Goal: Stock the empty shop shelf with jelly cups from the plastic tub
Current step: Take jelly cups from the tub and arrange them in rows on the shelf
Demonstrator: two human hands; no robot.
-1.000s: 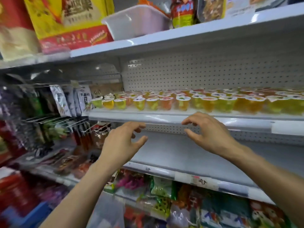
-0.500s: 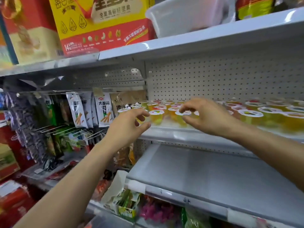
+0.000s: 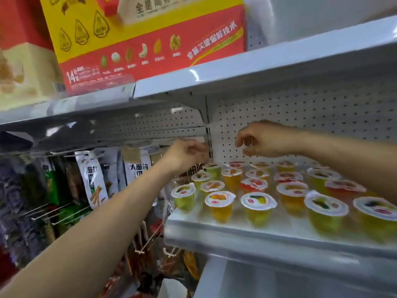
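Hovering over the far rows, the right hand (image 3: 265, 139) hangs at 12 o'clock of the clear plastic jelly cups with printed foil lids (image 3: 219, 203), its grip loosely curled and empty as far as I can see. The left hand (image 3: 187, 153) sits at 10 o'clock of them, against the slotted upright (image 3: 208, 136), its grip curled but too blurred to tell whether it pinches anything. Both seem held high, knuckles up, so the wrists clear the lids while reaching the back, probably to straighten or close up cups there. The cups stand upright, lids up, on the white metal shelf (image 3: 257, 233), packed in rows from the front lip to the white perforated back panel (image 3: 311, 117), likely so the colours face the shopper. I count about nineteen cups in four rough rows; the rear ones blur and more run off at 3 o'clock. One white plastic tub (image 3: 311, 16) shows at 1 o'clock on the shelf above (image 3: 257, 69), beside one yellow-and-red cardboard box (image 3: 139, 39). Two hands, neither touching a cup.
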